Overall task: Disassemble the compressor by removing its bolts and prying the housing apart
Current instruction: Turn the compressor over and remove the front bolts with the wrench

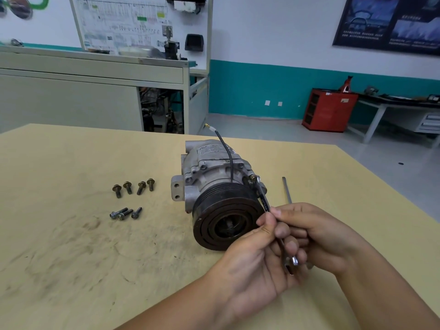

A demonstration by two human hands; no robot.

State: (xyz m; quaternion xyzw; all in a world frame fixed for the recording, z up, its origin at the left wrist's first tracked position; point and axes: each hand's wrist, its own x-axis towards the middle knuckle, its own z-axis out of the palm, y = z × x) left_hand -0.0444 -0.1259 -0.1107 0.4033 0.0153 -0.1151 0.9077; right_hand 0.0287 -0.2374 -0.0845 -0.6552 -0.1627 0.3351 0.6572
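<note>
desk of pale, smudged wood carries everything. compressor lies on it just right of the middle, its long axis running from 6 to about 12 o'clock. the black pulley faces us at 6, the ported rear end points away at 12, and a thin black wire arches off the top. both hands work at its 4 o'clock. the left hand pinches the shaft of the wrench between thumb and forefinger. the right hand has its fingers curled round the lower shaft, so both are clamped on the tool. the wrench slants up toward 11, its head seated on a bolt at the housing's 3 o'clock flank. a flat-bladed pry tool lies on the desk just beyond the right hand. at the compressor's 9 o'clock, well apart from it, lie four brassy bolts and, nearer us, three silvery bolts.

we judge bolt removal to be the step in hand and far along, with prying not yet begun. next we'd need a steady swing of the wrench, keeping its head on the bolt and the body from rolling.
</note>
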